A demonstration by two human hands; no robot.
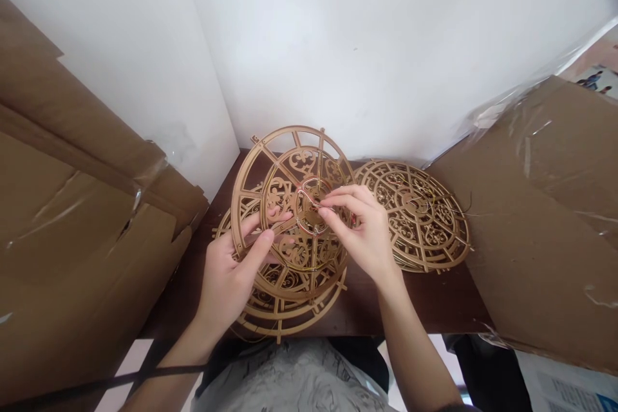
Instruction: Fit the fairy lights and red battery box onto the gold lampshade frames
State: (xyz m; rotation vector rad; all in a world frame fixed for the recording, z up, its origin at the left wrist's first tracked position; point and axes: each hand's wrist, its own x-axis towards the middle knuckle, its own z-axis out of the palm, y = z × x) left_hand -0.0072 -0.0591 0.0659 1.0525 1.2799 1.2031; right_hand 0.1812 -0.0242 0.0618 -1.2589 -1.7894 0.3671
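A round gold-coloured openwork frame (240, 196) with scroll patterns is held tilted in front of me. My left hand (236, 264) grips its lower left side, thumb on the front and fingers reaching behind through the gaps. At the frame's centre, my right hand (362, 225) pinches thin wires between thumb and fingertips. A reddish wire (304, 190) loops around the hub, and yellow wire runs along an inner ring. Below the held frame lies a stack of similar frames (290, 322), partly hidden by it.
Another stack of round gold frames (420, 219) lies to the right on the dark wooden table (362, 309), loose wire ends sticking out. Large cardboard boxes stand at the left (72, 219) and right (545, 206). A white wall (362, 45) rises behind.
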